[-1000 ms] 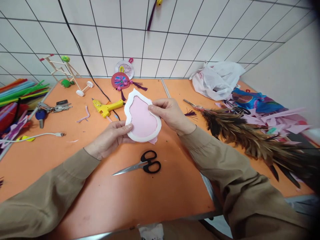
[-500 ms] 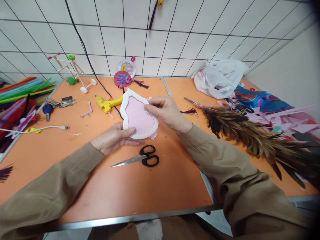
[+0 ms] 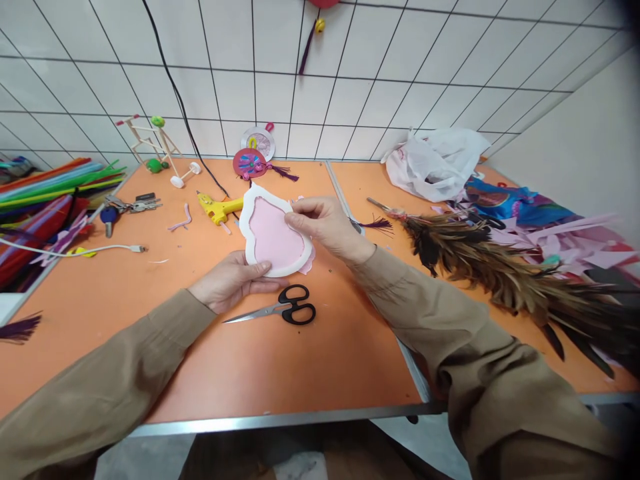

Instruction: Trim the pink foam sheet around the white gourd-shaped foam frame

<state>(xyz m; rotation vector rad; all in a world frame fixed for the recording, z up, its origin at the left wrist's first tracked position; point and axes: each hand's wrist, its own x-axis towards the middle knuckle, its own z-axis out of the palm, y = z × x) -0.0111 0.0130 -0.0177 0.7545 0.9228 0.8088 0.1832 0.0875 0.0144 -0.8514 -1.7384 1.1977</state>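
A pink gourd shape with white rim, black-handled scissors, orange table, yellow glue gun.

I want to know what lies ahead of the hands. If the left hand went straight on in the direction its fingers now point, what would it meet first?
The left hand points up and right, already gripping the gourd-shaped pink and white piece. Beyond it, probably the right hand; depth is unclear.
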